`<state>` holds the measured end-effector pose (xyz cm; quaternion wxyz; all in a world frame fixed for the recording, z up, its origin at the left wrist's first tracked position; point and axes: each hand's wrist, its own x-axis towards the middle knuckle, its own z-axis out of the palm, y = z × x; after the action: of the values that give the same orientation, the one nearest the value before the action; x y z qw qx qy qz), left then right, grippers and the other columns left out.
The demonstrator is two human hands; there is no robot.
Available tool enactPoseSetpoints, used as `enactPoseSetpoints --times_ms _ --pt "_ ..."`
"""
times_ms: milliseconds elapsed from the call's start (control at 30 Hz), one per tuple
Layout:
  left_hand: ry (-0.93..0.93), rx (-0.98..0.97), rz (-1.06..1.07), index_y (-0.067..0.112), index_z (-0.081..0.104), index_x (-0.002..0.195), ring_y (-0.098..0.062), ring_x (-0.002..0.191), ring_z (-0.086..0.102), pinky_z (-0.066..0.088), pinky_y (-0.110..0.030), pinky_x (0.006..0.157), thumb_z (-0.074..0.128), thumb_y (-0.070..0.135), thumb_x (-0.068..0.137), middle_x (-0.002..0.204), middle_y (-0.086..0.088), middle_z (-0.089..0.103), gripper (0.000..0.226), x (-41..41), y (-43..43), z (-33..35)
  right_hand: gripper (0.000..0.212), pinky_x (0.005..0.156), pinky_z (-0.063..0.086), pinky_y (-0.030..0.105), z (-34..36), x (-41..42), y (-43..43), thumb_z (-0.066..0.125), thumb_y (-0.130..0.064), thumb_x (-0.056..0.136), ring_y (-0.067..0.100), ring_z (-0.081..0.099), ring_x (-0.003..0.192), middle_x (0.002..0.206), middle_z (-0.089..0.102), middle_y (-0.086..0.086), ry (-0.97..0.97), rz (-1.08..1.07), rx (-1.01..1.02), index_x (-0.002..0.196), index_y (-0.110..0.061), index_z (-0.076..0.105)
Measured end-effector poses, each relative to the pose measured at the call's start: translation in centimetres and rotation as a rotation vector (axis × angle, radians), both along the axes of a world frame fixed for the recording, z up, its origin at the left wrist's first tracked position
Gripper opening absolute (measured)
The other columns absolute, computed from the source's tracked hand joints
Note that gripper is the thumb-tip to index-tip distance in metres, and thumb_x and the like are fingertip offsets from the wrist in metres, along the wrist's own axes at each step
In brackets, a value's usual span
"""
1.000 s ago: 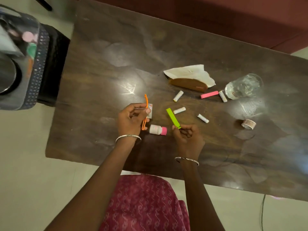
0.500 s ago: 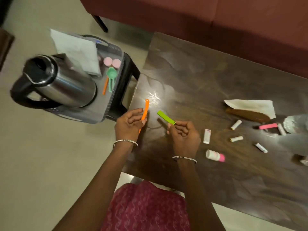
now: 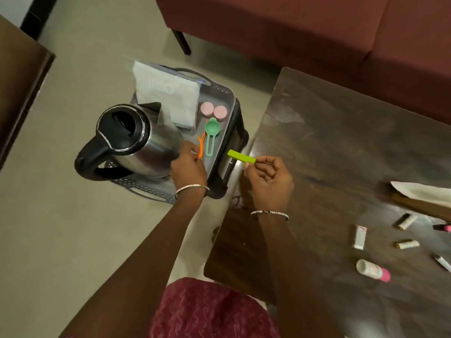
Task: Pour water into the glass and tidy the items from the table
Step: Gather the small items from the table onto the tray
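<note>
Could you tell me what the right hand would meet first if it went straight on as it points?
The right hand, pinching the green strip, points at the grey tray; it would likely meet its right rim first, then the green scoop, though height is unclear.

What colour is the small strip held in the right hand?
The strip is lime green, clearest in the head view.

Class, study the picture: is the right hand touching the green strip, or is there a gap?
Touching. In the head view the right hand pinches one end of the green strip between thumb and finger.
</note>
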<state>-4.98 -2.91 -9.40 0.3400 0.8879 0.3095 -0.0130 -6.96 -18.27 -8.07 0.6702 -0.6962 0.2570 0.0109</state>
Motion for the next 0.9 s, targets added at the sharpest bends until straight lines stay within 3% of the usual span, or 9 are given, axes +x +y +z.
enactPoseSetpoints --times_ms 200,400,633,767,900 --pt "0.134 0.228 -0.138 0.012 0.057 0.105 -0.039 0.089 0.061 0.045 -0.045 0.072 0.046 0.007 0.097 0.091 -0.017 0.066 0.014 2.4 -0.1 -2.7 0.015 0.069 0.059 0.022 -1.1 2.0 0.6 0.076 -0.010 0.083 0.019 0.074 0.074 0.080 0.075 0.004 0.000 0.037 -0.039 0.092 -0.016 0.065" --pt "0.141 0.287 -0.131 0.012 0.055 0.105 -0.038 0.089 0.064 0.046 -0.046 0.068 0.042 0.006 0.099 0.089 -0.015 0.067 0.016 4.8 -0.2 -4.3 0.018 0.066 0.059 0.023 -2.0 2.4 0.4 0.076 -0.010 0.084 0.020 0.074 0.072 0.078 0.075 0.004 0.036 0.015 -0.073 0.088 -0.023 0.065" --pt "0.066 0.247 -0.143 0.014 0.060 0.108 -0.038 0.086 0.063 0.033 -0.037 0.061 0.042 -0.003 0.094 0.089 -0.014 0.066 0.028 5.5 0.0 -4.4 0.016 0.068 0.062 0.029 -2.6 2.7 1.3 0.076 -0.011 0.084 0.021 0.074 0.073 0.079 0.075 0.005 0.068 0.027 -0.098 0.090 -0.021 0.066" --pt "-0.091 0.117 -0.103 0.013 0.068 0.112 -0.030 0.087 0.067 0.048 -0.034 0.070 0.050 -0.004 0.092 0.095 -0.010 0.072 0.032 3.1 -0.1 -2.8 0.015 0.066 0.059 0.022 -2.8 3.4 2.3 0.078 -0.012 0.083 0.011 0.070 0.068 0.078 0.074 0.001 0.084 0.065 -0.111 0.095 -0.011 0.069" --pt "-0.083 0.010 -0.081 0.013 0.068 0.113 -0.023 0.091 0.068 0.052 -0.030 0.078 0.049 0.001 0.095 0.101 -0.007 0.073 0.029 -0.9 0.9 -1.7 0.015 0.066 0.056 0.017 -2.3 4.2 3.3 0.078 -0.012 0.082 0.008 0.068 0.070 0.080 0.074 -0.001 0.038 0.101 -0.146 0.095 -0.010 0.071"
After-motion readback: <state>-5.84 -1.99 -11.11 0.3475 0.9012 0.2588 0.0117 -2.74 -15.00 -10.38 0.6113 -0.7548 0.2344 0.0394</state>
